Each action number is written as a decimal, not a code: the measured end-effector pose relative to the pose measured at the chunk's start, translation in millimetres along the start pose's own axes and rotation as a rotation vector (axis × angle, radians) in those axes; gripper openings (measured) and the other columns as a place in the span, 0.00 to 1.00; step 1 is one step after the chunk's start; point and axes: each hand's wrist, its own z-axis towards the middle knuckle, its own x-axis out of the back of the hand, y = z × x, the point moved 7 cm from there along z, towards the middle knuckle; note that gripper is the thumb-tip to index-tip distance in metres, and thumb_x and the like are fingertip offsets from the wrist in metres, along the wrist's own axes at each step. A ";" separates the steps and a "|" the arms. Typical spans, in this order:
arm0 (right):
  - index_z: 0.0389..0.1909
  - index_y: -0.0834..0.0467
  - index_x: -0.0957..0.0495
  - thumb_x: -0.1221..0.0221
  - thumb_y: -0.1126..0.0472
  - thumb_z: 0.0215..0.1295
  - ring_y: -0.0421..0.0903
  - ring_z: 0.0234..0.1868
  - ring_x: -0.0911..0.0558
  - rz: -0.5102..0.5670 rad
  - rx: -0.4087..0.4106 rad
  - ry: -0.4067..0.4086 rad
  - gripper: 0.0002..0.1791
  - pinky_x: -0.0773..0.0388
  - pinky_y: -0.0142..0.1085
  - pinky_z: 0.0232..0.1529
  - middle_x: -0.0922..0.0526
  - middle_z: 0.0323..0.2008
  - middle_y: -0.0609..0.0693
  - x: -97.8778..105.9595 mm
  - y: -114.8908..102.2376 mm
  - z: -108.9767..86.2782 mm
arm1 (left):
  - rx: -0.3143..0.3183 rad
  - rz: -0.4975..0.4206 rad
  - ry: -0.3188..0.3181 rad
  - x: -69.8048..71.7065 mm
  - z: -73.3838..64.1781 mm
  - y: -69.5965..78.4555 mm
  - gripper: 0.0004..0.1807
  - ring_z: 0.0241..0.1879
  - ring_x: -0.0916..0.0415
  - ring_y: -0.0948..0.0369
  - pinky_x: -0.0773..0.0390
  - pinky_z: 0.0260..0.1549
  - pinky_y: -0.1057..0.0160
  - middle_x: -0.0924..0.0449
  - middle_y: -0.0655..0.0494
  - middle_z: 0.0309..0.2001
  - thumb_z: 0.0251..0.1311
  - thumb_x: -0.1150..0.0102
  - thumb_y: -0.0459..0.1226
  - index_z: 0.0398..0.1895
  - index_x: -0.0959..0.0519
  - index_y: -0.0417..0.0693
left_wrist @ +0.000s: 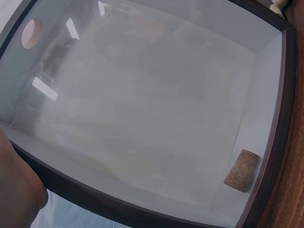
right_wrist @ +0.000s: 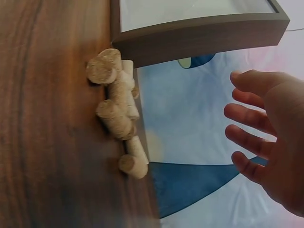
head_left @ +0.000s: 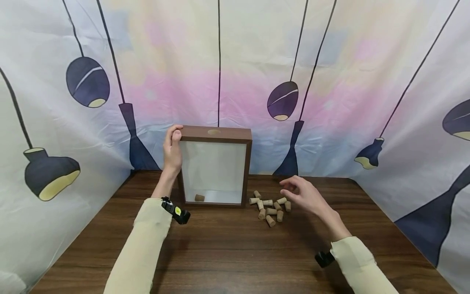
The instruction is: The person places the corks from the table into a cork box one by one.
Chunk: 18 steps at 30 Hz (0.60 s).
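The left hand (head_left: 172, 150) holds the box (head_left: 235, 134) by its upper left corner, upright on the desk (head_left: 235, 253), one cork (head_left: 199, 198) lying inside at its lower left, more corks (head_left: 271, 211) just right of it, and the right hand (head_left: 307, 196), fingers apart, hovering farther right of it.

A box (head_left: 235, 134) stands upright near the tabletop's (head_left: 227, 253) back edge, its see-through front (head_left: 214, 167) barring entry; a round hole (head_left: 214, 132) in its top gives a way in. The left hand (head_left: 172, 149) blocks its upper left corner. Corks (head_left: 271, 211) crowd its lower right. Free tabletop stretches from the corks toward the right edge.
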 end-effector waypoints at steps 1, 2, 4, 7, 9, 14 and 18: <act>0.51 0.55 0.18 0.37 0.55 0.68 0.39 0.37 0.21 0.004 -0.005 -0.006 0.14 0.22 0.42 0.41 0.19 0.39 0.46 -2.1 1.4 -1.8 | 0.003 0.003 0.000 0.2 0.1 -0.1 0.22 0.47 0.38 0.67 0.40 0.53 0.65 0.30 0.59 0.50 0.73 0.58 0.37 0.62 0.31 0.30; 0.51 0.55 0.18 0.37 0.54 0.68 0.39 0.38 0.22 0.006 -0.010 -0.014 0.14 0.22 0.42 0.41 0.18 0.39 0.46 -4.4 2.7 -3.7 | 0.007 0.003 0.001 0.4 0.1 -0.2 0.22 0.49 0.37 0.67 0.40 0.54 0.65 0.29 0.58 0.52 0.73 0.58 0.38 0.62 0.31 0.30; 0.51 0.55 0.18 0.37 0.54 0.68 0.38 0.38 0.22 0.013 -0.025 -0.033 0.14 0.21 0.43 0.41 0.18 0.40 0.46 -8.9 5.5 -7.5 | 0.012 0.003 -0.001 0.3 -0.1 -0.6 0.22 0.50 0.36 0.67 0.40 0.54 0.65 0.29 0.53 0.55 0.74 0.58 0.37 0.62 0.31 0.30; 0.52 0.54 0.18 0.37 0.55 0.68 0.37 0.37 0.22 0.022 -0.053 -0.056 0.14 0.21 0.41 0.41 0.18 0.41 0.46 -15.5 10.9 -12.6 | 0.018 0.007 0.001 -0.1 -0.5 -1.5 0.22 0.51 0.36 0.67 0.40 0.55 0.66 0.29 0.51 0.58 0.73 0.58 0.37 0.62 0.31 0.30; 0.51 0.54 0.18 0.36 0.56 0.67 0.36 0.36 0.23 0.034 -0.068 -0.065 0.14 0.22 0.39 0.39 0.19 0.40 0.45 -18.9 14.0 -15.3 | 0.016 0.009 0.002 -0.3 -0.5 -1.6 0.22 0.50 0.36 0.67 0.40 0.54 0.66 0.29 0.52 0.56 0.73 0.58 0.37 0.62 0.31 0.30; 0.50 0.57 0.18 0.37 0.61 0.68 0.36 0.35 0.23 0.060 -0.067 -0.083 0.12 0.22 0.39 0.38 0.18 0.39 0.47 -26.3 19.9 -18.2 | 0.019 0.006 0.008 -0.5 0.0 -1.6 0.22 0.48 0.37 0.67 0.40 0.54 0.66 0.30 0.55 0.53 0.72 0.58 0.37 0.62 0.31 0.30; 0.51 0.58 0.18 0.38 0.60 0.68 0.36 0.37 0.23 0.057 -0.064 -0.109 0.13 0.22 0.40 0.40 0.18 0.40 0.48 -31.8 24.2 -19.9 | 0.018 0.008 0.006 -0.7 0.4 -1.0 0.22 0.50 0.36 0.67 0.40 0.55 0.66 0.29 0.49 0.57 0.73 0.59 0.37 0.62 0.31 0.30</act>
